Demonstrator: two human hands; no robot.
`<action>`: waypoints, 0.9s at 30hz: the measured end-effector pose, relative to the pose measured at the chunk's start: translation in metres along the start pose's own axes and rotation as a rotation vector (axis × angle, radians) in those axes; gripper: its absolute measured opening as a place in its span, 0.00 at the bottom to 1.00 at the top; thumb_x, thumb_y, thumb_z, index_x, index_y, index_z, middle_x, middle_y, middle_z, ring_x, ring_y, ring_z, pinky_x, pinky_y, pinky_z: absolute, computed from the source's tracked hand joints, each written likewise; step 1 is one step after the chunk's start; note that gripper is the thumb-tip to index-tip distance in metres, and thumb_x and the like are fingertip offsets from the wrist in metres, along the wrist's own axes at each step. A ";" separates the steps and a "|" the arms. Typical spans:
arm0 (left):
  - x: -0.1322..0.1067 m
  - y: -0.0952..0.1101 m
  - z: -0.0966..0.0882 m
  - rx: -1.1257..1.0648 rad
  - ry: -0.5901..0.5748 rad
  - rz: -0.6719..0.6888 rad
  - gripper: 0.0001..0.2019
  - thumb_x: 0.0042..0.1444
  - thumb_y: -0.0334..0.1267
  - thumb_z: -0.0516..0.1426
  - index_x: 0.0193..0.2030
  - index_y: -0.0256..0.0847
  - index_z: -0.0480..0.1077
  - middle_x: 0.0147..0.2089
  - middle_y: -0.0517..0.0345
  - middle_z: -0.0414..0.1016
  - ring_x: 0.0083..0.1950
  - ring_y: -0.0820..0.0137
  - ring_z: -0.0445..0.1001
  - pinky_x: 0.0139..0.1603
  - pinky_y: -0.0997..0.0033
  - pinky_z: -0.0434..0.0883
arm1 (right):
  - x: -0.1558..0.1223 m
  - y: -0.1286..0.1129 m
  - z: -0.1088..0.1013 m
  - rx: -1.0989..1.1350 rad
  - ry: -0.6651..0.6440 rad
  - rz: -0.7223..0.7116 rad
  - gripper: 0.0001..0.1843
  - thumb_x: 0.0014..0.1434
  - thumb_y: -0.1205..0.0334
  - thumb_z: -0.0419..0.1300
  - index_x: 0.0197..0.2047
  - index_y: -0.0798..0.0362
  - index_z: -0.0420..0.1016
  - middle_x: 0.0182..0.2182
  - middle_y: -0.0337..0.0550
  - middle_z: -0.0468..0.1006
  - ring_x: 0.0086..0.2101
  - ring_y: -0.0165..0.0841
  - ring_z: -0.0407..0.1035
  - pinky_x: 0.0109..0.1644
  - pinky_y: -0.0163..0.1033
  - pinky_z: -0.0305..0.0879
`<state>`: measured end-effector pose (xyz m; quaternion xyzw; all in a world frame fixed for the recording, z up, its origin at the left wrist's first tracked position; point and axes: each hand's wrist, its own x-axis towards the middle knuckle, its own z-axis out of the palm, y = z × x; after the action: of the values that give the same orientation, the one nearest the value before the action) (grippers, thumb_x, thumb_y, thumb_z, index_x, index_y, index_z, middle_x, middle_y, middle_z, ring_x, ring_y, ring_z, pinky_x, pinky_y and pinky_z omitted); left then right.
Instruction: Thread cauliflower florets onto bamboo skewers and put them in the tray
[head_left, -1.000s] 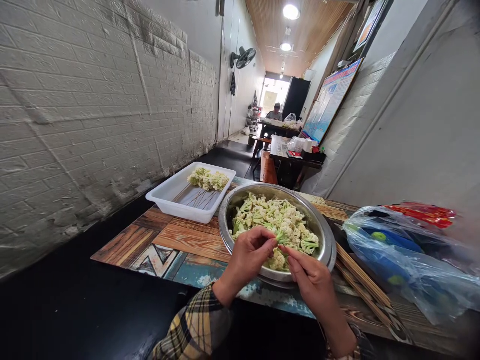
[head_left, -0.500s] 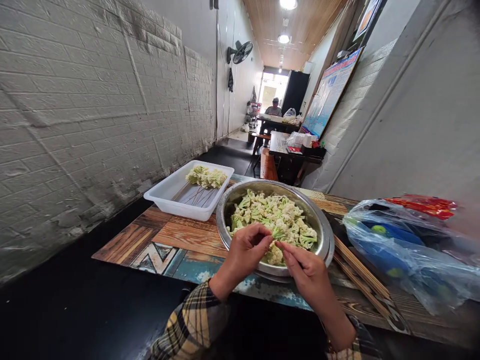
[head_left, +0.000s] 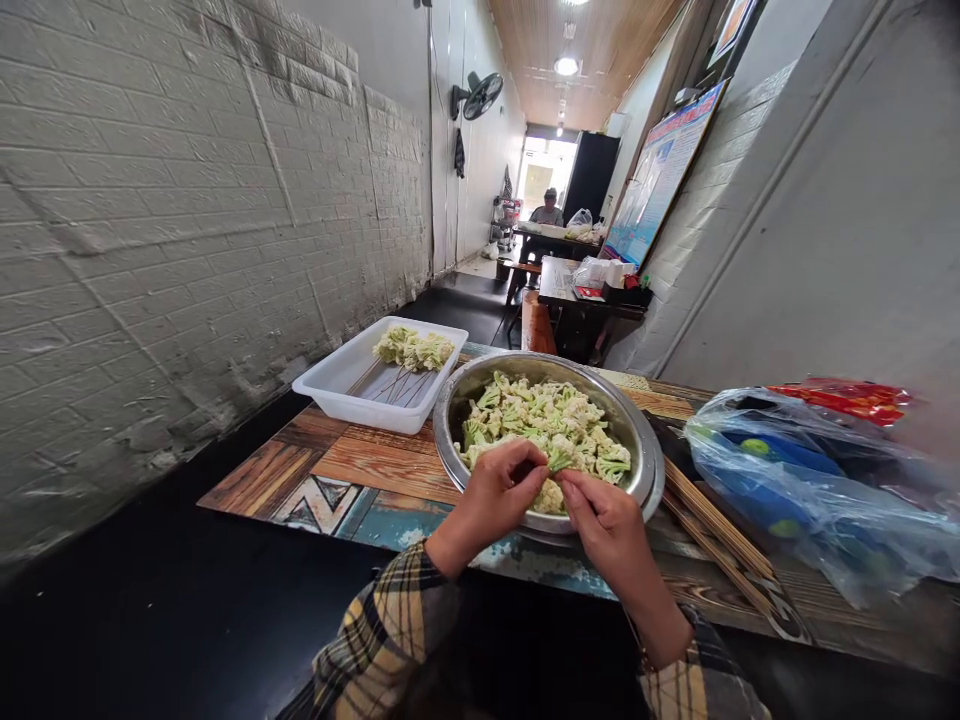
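Note:
Over the near rim of a steel bowl (head_left: 649,440), both my hands meet fingertip to fingertip. Between thumb and forefinger, my left hand (head_left: 499,490) pinches a green-stemmed cauliflower floret (head_left: 559,455). My right hand (head_left: 609,520) is closed in a pinch against the floret's stem. A thin brown bit shows at its fingertips, seemingly a bamboo skewer; most of it is hidden by the fingers. Loose cauliflower florets (head_left: 517,415) fill the bowl. To the left, a white plastic tray (head_left: 360,410) holds skewered cauliflower (head_left: 412,348), its sticks pointing toward me.
Right of the bowl lie a bundle of bamboo skewers (head_left: 716,520) and scissors (head_left: 787,622). Beyond them sits a clear plastic bag (head_left: 825,490) with blue and green contents. The patterned tabletop (head_left: 390,455) ends close to me. Farther back, a person (head_left: 550,208) sits at another table.
The view has shifted slightly. My hands keep nearly the same pinch over the bowl, with the right fingertips now a little closer to the floret and the left hand.

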<state>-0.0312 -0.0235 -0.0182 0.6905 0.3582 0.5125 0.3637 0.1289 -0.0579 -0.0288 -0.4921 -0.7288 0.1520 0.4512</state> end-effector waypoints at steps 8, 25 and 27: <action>0.008 0.009 0.006 -0.277 0.042 -0.227 0.17 0.50 0.45 0.61 0.43 0.35 0.72 0.31 0.57 0.72 0.30 0.73 0.67 0.29 0.75 0.63 | 0.005 -0.005 0.004 0.196 0.062 0.145 0.17 0.64 0.53 0.51 0.39 0.56 0.76 0.17 0.33 0.67 0.20 0.29 0.63 0.26 0.33 0.60; 0.034 0.006 0.019 -0.349 0.137 -0.228 0.15 0.50 0.49 0.60 0.28 0.37 0.68 0.23 0.66 0.60 0.23 0.79 0.54 0.24 0.77 0.53 | 0.005 -0.007 -0.001 0.188 0.054 0.116 0.18 0.64 0.55 0.51 0.42 0.55 0.79 0.19 0.38 0.74 0.23 0.32 0.69 0.28 0.34 0.61; 0.034 0.006 0.021 -0.365 0.140 -0.240 0.16 0.50 0.49 0.61 0.27 0.37 0.67 0.23 0.66 0.60 0.23 0.79 0.54 0.23 0.77 0.52 | 0.007 -0.007 -0.002 0.190 0.044 0.100 0.18 0.65 0.55 0.51 0.38 0.54 0.79 0.21 0.39 0.76 0.26 0.32 0.71 0.30 0.34 0.62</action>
<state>-0.0025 0.0001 -0.0019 0.5285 0.3636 0.5685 0.5151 0.1256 -0.0559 -0.0197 -0.4863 -0.6754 0.2319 0.5035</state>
